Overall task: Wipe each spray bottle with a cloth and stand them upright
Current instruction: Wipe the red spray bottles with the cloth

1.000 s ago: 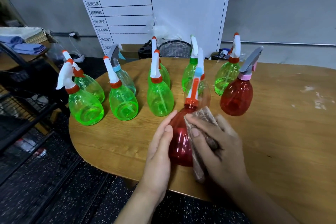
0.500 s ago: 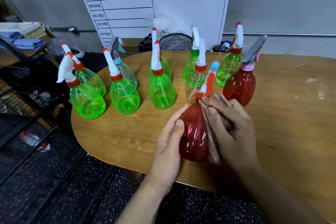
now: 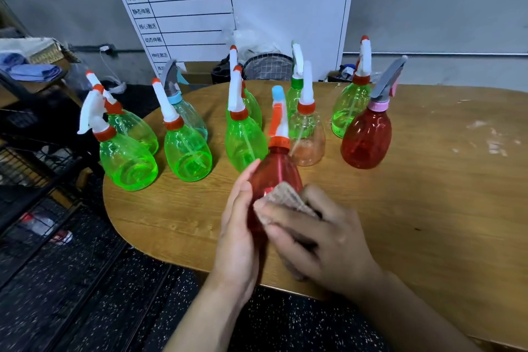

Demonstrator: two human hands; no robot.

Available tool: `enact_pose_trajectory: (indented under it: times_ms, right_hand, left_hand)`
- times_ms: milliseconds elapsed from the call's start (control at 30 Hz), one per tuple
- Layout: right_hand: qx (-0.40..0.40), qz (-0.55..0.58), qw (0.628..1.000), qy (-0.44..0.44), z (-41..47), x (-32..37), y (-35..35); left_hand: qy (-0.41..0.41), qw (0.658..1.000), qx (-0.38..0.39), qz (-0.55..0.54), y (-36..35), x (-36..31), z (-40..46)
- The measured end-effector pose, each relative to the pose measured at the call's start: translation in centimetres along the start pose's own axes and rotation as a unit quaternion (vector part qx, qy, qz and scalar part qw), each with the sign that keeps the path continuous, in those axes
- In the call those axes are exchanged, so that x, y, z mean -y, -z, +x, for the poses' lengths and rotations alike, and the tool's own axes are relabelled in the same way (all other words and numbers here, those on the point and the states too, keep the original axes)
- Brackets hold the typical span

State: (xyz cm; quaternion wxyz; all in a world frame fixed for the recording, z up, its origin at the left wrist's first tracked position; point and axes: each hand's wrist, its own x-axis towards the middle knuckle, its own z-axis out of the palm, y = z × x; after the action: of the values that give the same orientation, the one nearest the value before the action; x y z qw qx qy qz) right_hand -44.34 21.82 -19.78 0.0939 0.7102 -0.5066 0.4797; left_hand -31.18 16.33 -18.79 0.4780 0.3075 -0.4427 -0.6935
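A red spray bottle with an orange collar and a blue-tipped white nozzle stands near the table's front edge, between my hands. My left hand lies flat against its left side with straight fingers. My right hand grips a beige cloth and presses it on the bottle's front. Behind stand several upright bottles: green ones, a pale clear one and another red one with a grey trigger.
The wooden table has a rounded left end and bare room on the right. A dark metal rack stands at the left with folded blue cloths on a shelf. A white training board leans against the wall behind.
The red bottle has come from a rightward tilt to nearly upright. My right hand with the cloth has slid from the bottle's right side down across its front. My left hand stays on the left side.
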Motion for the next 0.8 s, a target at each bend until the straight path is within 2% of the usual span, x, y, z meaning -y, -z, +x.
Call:
enact_pose_trajectory:
  times_ms: [100, 267, 467, 633, 800]
  right_hand:
    - [-0.052, 0.042, 0.994, -0.081, 0.5, -0.9, 0.9]
    - [-0.054, 0.07, 0.991, -0.098, 0.9, -1.2, 1.2]
    - [-0.133, 0.173, 0.951, -0.217, 1.5, -2.0, 1.7]
    - [-0.13, 0.194, 0.945, -0.231, 1.7, -2.2, 2.0]
    - [-0.046, 0.119, 0.979, -0.161, 1.3, -1.6, 1.7]
  left_hand:
    - [0.008, 0.999, 0.034, 0.025, -0.4, 0.1, -0.4]
    - [0.001, 0.998, 0.057, 0.042, -0.2, 0.1, -0.7]
    - [0.014, 0.998, 0.053, 0.011, -0.2, 0.0, -0.5]
    - [0.013, 0.994, 0.093, 0.05, -0.3, 0.5, -0.7]
    - [-0.015, 0.991, 0.075, 0.108, 0.2, 1.0, -0.4]
